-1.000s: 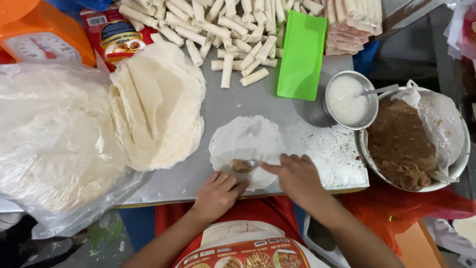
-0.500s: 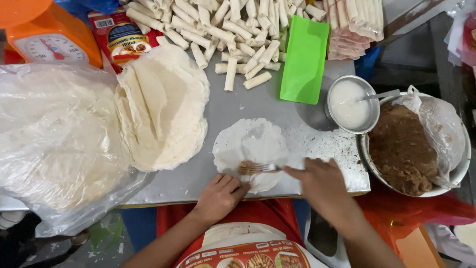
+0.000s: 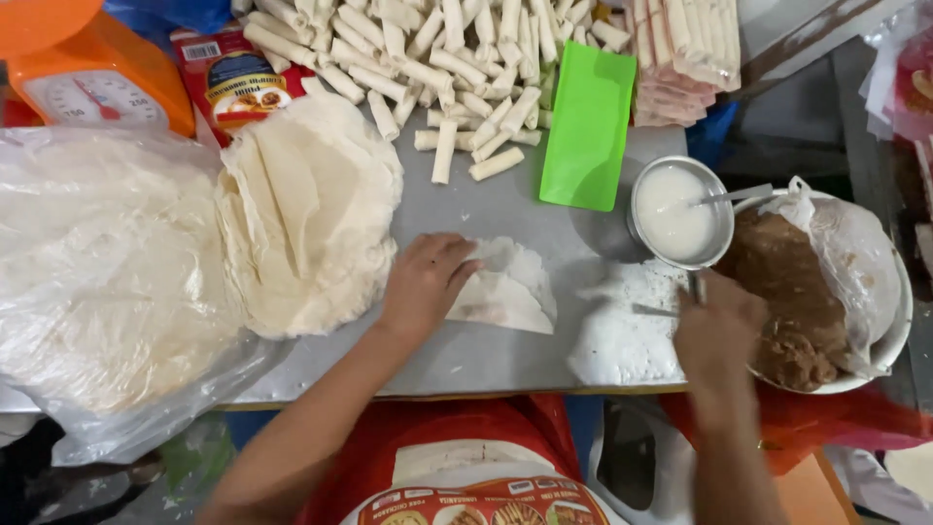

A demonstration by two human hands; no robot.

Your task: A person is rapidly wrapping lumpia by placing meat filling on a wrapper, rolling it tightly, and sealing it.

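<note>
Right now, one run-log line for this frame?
left hand: pressing folded wrapper | right hand: holding utensil beside filling bowl | wrapper stack: left | paste cup: upright

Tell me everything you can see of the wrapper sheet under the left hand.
The wrapper sheet is thin, white and floury, like soft dough. It lies on the grey table, folded over on itself into a rough triangle with crumpled edges. The left hand presses on its left part, fingers spread over the fold. It sits apart from the wrapper stack to its left. Any filling inside is hidden.
</note>
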